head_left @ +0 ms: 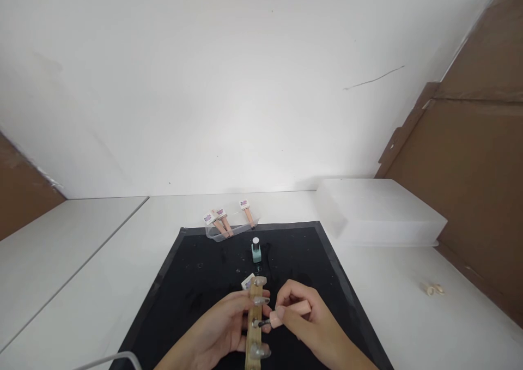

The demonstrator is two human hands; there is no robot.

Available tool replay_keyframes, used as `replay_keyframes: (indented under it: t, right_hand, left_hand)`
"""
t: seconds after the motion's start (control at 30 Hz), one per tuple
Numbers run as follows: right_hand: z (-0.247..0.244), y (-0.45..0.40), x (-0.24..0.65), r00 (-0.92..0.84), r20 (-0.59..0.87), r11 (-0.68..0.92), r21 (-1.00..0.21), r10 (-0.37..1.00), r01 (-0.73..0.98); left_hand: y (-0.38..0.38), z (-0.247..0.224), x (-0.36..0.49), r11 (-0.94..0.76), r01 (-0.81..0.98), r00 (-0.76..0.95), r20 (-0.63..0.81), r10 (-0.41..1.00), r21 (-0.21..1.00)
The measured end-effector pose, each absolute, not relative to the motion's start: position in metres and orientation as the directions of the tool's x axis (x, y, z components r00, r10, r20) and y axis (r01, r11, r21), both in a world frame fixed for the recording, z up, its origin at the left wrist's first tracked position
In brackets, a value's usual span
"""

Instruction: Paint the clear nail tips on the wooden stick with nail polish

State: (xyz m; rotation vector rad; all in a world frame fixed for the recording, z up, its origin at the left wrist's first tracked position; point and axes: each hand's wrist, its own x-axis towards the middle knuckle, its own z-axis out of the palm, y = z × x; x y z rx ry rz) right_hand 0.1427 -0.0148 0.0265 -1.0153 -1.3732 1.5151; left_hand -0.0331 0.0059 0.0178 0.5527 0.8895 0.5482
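My left hand (223, 326) is wrapped round a narrow wooden strip (254, 334) that carries several clear nail tips along its length. In my right hand (312, 323) a pink-handled brush (292, 311) is pinched between the fingers. Its dark bristles touch or nearly touch a nail tip in the middle of the strip. Just beyond the strip's far end lies a white label piece (248, 281), partly hidden. A small teal bottle with a white cap (256, 252) stands farther back on the black mat (196, 272).
Behind the mat's far edge sits a clear tray (241, 230) with several pink sticks bearing white labels. To the right is a large translucent white box (384, 212), with beige rings (433, 289) nearer me. Brown cardboard (469, 168) stands at the right.
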Motion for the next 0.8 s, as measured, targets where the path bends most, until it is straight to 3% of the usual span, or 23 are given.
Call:
replay_keyframes:
  t: [0.8]
  right_hand:
    - [0.0252, -0.0137, 0.1426, -0.266, -0.038, -0.018, -0.997, 0.963, 0.076]
  left_hand:
    - [0.0053, 0.0204, -0.0327, 0.74, -0.222, 0.486, -0.586, 0.648, 0.635]
